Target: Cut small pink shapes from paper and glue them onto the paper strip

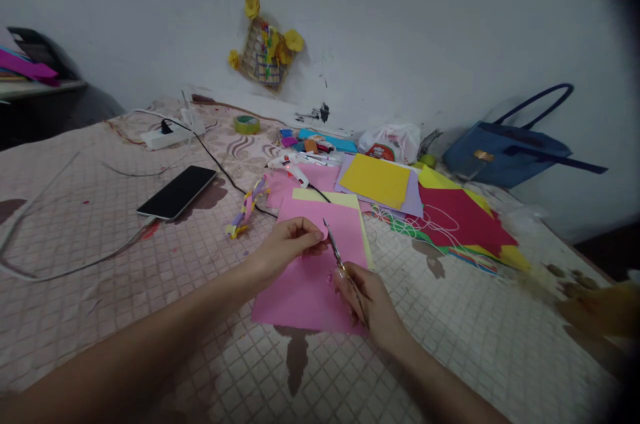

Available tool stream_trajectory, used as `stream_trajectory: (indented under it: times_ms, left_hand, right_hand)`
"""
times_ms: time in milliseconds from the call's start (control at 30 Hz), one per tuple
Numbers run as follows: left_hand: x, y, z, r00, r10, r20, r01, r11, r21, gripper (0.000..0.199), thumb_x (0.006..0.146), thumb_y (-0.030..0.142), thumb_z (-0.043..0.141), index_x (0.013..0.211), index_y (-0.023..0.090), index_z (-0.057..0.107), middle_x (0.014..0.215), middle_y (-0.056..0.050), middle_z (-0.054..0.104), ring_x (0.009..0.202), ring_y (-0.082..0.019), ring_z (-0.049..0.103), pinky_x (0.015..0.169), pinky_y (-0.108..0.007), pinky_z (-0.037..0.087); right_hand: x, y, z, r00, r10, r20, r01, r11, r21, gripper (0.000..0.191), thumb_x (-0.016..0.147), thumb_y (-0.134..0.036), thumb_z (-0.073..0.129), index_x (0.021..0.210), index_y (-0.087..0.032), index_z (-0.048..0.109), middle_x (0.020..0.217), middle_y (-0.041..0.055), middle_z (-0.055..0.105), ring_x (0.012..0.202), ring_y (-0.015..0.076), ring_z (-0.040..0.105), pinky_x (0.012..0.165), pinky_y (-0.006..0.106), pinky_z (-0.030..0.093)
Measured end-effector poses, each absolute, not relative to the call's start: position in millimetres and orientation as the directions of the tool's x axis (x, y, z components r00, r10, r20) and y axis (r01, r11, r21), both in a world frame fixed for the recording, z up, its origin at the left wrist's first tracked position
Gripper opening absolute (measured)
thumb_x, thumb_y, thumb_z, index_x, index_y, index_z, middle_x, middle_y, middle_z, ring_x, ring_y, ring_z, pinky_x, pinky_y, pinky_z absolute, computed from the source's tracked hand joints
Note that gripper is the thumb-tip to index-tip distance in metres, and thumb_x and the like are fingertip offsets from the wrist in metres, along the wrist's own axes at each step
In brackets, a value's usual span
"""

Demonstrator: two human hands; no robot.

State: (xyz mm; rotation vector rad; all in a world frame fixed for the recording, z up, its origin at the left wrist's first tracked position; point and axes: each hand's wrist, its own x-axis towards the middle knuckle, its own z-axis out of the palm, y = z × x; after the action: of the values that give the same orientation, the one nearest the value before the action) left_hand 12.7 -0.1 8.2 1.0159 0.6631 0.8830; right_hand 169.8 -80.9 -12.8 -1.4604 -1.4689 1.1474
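My left hand (295, 241) pinches a small piece of pink paper (324, 231) between thumb and fingers. In my right hand (363, 297) is a pair of scissors (336, 252), the fingers closed round its handles. The blades point up and away, with their tips right beside the small pink piece. Whether the blades touch the paper is too small to tell. Beneath both hands lie pink sheets (305, 304), with a pale yellow sheet (368, 244) showing along the far and right edges.
A glue gun (297, 174) rests on paper beyond the hands, its cord trailing left. A phone (177, 192) on a charging cable and a paper garland (246, 207) lie left. Yellow (375, 179) and red sheets (460, 221), white string (430, 221) and a blue handbag (505, 154) are right.
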Motion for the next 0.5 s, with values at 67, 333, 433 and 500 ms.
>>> stream_trajectory:
  times_ms: [67,333,433,500]
  left_hand:
    - [12.1,1.5,6.9,0.504,0.862,-0.058,-0.309,0.242,0.92,0.017,0.07,0.025,0.067,0.072,0.012,0.056,0.071,-0.003,0.062,0.066,-0.011,0.059,0.065,-0.024,0.043]
    - [13.6,-2.6,8.0,0.496,0.867,-0.047,-0.307,0.226,0.925,0.015,0.072,0.024,0.065,0.072,0.013,0.055,0.071,-0.002,0.061,0.068,-0.011,0.058,0.068,-0.024,0.043]
    - [15.8,-5.3,6.3,0.479,0.876,-0.05,-0.31,0.222,0.924,0.014,0.072,0.024,0.064,0.072,0.013,0.055,0.071,-0.001,0.061,0.069,-0.01,0.058,0.068,-0.024,0.042]
    - [17.2,-6.4,4.8,0.468,0.883,-0.048,-0.317,0.218,0.923,0.014,0.072,0.024,0.064,0.072,0.013,0.055,0.071,-0.002,0.061,0.069,-0.01,0.057,0.067,-0.024,0.043]
  right_hand:
    - [169.7,-81.2,-12.5,-0.066,0.993,-0.098,0.291,-0.075,-0.954,0.034,0.082,-0.047,0.048,0.068,-0.016,0.048,0.049,-0.007,0.037,0.036,0.0052,0.035,0.033,0.016,0.029]
    - [165.2,-82.7,-4.8,-0.121,0.985,-0.127,0.15,-0.108,-0.983,0.038,0.083,-0.052,0.042,0.07,-0.016,0.047,0.043,-0.0085,0.034,0.037,0.0059,0.033,0.035,0.017,0.031]
    - [164.1,-82.6,-4.8,-0.088,0.989,-0.117,0.187,-0.099,-0.977,0.04,0.082,-0.054,0.043,0.069,-0.016,0.047,0.045,-0.0086,0.033,0.037,0.0057,0.032,0.035,0.017,0.03]
    - [164.3,-82.4,-6.0,-0.074,0.991,-0.108,0.208,-0.091,-0.974,0.04,0.082,-0.054,0.043,0.069,-0.016,0.047,0.046,-0.0081,0.033,0.037,0.0058,0.033,0.035,0.018,0.029]
